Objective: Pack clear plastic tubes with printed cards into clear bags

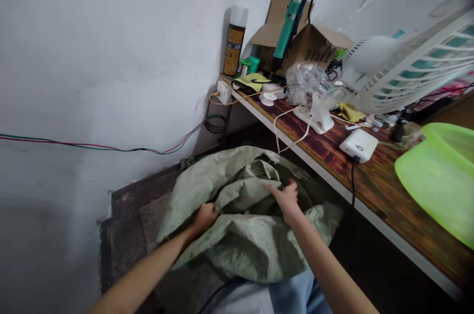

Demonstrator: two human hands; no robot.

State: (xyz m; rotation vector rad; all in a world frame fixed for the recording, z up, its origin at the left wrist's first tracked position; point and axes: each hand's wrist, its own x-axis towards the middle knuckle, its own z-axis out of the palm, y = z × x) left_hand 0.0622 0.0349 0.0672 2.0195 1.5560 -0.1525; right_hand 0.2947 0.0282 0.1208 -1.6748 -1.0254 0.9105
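Note:
A large greenish-grey woven sack [255, 235] lies crumpled and partly opened out, low in front of me beside the table. On its left side my left hand [205, 217] is closed on a fold of the sack's inner edge. My right hand [287, 198] is at the inner fold on the right, its thumb pointing left along the material and its fingers curled, slightly blurred. Folds of the same material lie between the two hands. What is inside the sack is hidden by its folds and shadow.
A wooden table [388, 180] runs along the right, carrying a white fan [418, 67], a lime-green basin [440, 176], a white box [359, 145] and a spray can [235, 42]. A green electric screwdriver [292, 18] hangs above. Wires [111, 147] cross the left wall.

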